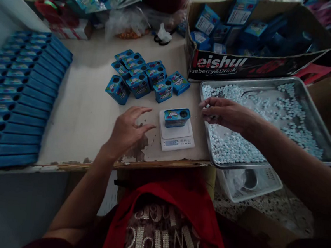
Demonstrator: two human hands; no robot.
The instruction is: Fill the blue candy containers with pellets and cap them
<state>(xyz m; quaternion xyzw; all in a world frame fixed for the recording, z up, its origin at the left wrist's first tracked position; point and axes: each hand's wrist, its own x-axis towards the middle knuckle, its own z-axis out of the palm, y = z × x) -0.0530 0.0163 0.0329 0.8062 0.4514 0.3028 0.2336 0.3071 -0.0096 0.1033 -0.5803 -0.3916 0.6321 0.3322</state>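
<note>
A small blue box (176, 118) stands upright on the white digital scale (178, 139), whose display is lit. Left of the scale hovers my left hand (129, 130), thumb and fingers apart with nothing between them. My right hand (223, 113) is over the left edge of the metal tray (300, 88), its fingers pinched around small pale candies (206, 106). Many loose light-blue candies (233, 148) lie spread in that tray. Behind the scale, several blue boxes (138, 84) stand in a loose cluster.
Rows of blue boxes (24, 98) fill the table's left side. An open cardboard carton (214, 68) with more blue boxes stands behind the tray. Plastic bags and black scissors (162, 42) lie at the back. A white basket (250, 184) sits below the tray.
</note>
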